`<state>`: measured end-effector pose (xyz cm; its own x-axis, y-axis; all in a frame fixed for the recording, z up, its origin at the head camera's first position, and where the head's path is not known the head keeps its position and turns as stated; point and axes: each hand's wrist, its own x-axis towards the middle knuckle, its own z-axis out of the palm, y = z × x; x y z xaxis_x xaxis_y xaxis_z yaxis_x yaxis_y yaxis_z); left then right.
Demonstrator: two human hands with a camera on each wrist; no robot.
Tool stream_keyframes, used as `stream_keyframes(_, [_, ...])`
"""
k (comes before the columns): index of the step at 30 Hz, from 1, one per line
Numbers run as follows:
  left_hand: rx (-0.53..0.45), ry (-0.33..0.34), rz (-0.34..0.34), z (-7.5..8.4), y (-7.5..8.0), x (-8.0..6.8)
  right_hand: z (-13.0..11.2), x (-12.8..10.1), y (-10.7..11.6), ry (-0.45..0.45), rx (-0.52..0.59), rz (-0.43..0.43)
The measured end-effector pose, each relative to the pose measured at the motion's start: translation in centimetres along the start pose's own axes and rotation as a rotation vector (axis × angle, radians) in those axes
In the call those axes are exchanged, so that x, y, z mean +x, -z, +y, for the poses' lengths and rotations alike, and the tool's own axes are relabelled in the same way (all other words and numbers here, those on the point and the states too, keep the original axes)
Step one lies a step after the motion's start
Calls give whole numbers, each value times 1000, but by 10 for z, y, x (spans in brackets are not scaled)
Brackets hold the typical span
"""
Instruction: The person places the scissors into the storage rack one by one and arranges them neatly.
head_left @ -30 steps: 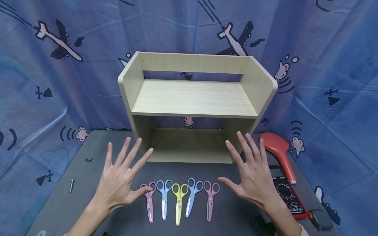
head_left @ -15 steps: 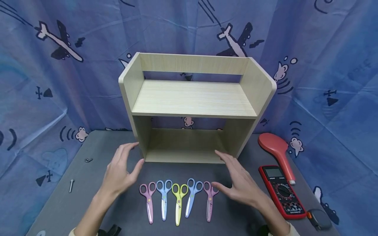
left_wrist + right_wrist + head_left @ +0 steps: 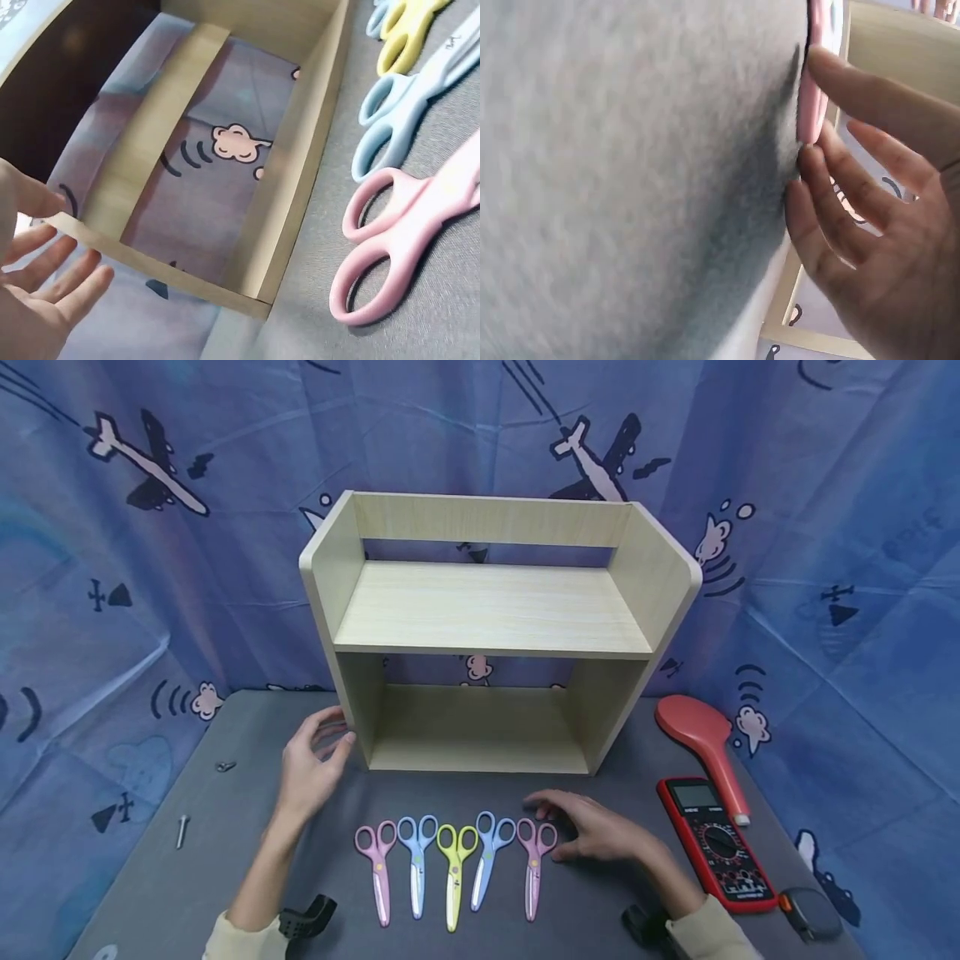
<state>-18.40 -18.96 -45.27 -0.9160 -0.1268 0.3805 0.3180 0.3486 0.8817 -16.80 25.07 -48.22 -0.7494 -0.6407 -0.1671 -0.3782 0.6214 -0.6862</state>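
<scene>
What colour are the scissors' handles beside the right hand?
The scissors' handles are pink; best in head view.

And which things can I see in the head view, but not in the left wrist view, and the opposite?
Only the head view shows the right hand, the rightmost pink scissors, the red multimeter, the red long-handled tool and the bolt.

Only the left wrist view shows the dark underside of the middle shelf and the wooden strip across the lower compartment's back.

Both show the left hand, the shelf unit, the leftmost pink scissors, the yellow scissors, the patterned curtain and the grey table.
</scene>
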Motion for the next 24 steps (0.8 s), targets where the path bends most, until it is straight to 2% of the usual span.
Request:
stream_keyframes(5, [-56, -7, 104, -3, -1, 3, 6, 5, 1, 36, 37, -17])
stream_keyframes(10, [-42, -9, 136, -4, -1, 1, 8, 3, 9, 14, 49, -80])
stream_keyframes(17, [-42, -10, 136, -4, -2, -1, 11, -5, 26, -14, 72, -261])
stream_keyframes(24, [-51, -13, 134, -5, -1, -2, 15, -7, 41, -35, 242, -479])
